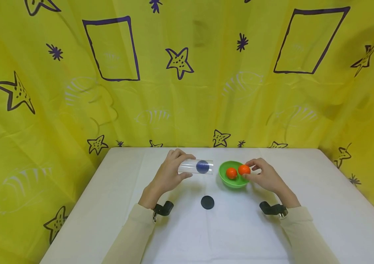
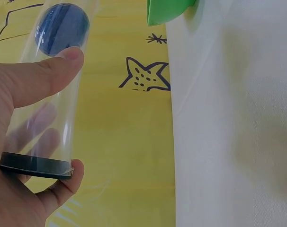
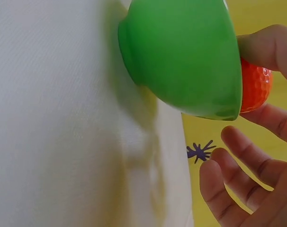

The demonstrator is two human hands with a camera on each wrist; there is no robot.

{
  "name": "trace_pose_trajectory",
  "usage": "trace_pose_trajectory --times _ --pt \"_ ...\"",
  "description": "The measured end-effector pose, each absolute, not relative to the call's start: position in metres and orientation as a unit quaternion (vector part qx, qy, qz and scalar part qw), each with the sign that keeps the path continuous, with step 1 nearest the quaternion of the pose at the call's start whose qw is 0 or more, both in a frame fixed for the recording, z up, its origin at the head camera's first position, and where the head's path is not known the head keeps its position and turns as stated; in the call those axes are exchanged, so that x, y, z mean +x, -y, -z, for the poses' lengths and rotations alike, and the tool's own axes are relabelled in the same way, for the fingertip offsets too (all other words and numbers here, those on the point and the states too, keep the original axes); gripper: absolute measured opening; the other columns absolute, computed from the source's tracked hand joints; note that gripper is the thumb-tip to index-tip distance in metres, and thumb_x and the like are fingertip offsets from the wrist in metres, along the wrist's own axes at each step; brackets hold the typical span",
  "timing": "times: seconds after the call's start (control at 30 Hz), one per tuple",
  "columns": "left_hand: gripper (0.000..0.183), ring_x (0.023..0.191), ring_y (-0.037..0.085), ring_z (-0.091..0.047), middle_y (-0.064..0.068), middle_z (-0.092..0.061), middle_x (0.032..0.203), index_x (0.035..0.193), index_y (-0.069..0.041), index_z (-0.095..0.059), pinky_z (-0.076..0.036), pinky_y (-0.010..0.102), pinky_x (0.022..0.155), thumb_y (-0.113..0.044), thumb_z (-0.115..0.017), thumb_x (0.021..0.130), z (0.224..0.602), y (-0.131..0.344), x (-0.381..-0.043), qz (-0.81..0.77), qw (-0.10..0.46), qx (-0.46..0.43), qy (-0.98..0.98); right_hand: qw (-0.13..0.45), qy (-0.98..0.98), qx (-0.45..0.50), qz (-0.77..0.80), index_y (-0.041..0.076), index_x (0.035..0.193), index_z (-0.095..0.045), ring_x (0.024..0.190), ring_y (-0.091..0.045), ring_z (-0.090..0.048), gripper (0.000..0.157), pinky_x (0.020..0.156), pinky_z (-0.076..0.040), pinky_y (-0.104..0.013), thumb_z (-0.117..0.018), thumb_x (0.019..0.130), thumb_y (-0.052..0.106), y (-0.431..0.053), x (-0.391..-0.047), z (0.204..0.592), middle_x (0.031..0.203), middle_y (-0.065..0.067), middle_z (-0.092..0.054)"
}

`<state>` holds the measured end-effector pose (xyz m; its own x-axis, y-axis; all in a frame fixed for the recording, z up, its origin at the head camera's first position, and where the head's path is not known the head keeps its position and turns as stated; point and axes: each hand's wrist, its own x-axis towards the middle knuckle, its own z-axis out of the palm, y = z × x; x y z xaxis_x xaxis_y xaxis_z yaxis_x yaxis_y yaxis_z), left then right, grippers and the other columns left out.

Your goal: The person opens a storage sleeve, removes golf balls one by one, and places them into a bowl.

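Observation:
My left hand (image 1: 168, 173) grips a clear plastic tube (image 1: 188, 167) lying nearly level above the table, its near end toward the bowl. Inside it is a dark blue ball (image 1: 202, 167). A black cap (image 2: 37, 165) closes the tube's palm end in the left wrist view. Just right of the tube stands a green bowl (image 1: 234, 186) holding an orange ball (image 1: 231, 173). At the bowl's right rim my right hand (image 1: 267, 178) pinches a second orange ball (image 1: 244, 169), dimpled like a golf ball, between thumb and index finger. The other fingers are loosely bent.
A black round lid (image 1: 207, 202) lies flat on the white-covered table (image 1: 233, 234), nearer to me than the bowl. Behind and at both sides hangs a yellow curtain (image 1: 203, 106) with drawn stars and fish. Each wrist wears a black camera mount (image 1: 164, 208).

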<state>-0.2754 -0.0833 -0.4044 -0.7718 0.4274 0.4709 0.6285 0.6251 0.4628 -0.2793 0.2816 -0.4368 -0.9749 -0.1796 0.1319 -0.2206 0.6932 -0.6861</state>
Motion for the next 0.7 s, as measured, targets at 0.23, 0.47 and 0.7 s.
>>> trace_pose_trajectory --times 0.23,0.47,0.7 --pt "0.05 0.114 0.025 -0.048 0.006 -0.06 0.12 0.127 -0.021 -0.068 -0.052 0.046 0.093 -0.012 -0.086 0.082 0.4047 0.0834 -0.2761 0.316 0.149 -0.296 0.889 0.022 0.921 0.118 -0.37 0.006 0.123 -0.065 0.116 -0.041 -0.056 0.042 0.084 -0.052 -0.046 -0.077 0.09 0.028 -0.283 -0.2803 0.4418 0.129 -0.021 -0.059" --pt "0.049 0.114 0.025 -0.047 0.008 -0.06 0.121 0.127 -0.021 -0.068 -0.051 0.045 0.093 -0.012 -0.086 0.082 0.4036 0.0831 -0.2752 0.316 0.143 -0.297 0.89 0.02 0.92 0.129 -0.37 0.004 0.121 -0.065 0.117 -0.042 -0.056 0.04 0.087 -0.053 -0.051 -0.078 0.089 0.025 -0.2809 -0.2801 0.4425 0.128 -0.022 -0.059" --pt "0.05 0.114 0.026 -0.047 0.011 -0.061 0.122 0.128 -0.021 -0.067 -0.051 0.046 0.094 -0.012 -0.086 0.083 0.4042 0.0829 -0.276 0.32 0.137 -0.296 0.89 0.02 0.916 0.122 -0.381 0.006 0.114 -0.067 0.119 -0.043 -0.055 0.029 0.09 -0.052 -0.053 -0.074 0.092 0.023 -0.2782 -0.2795 0.4408 0.126 -0.02 -0.059"
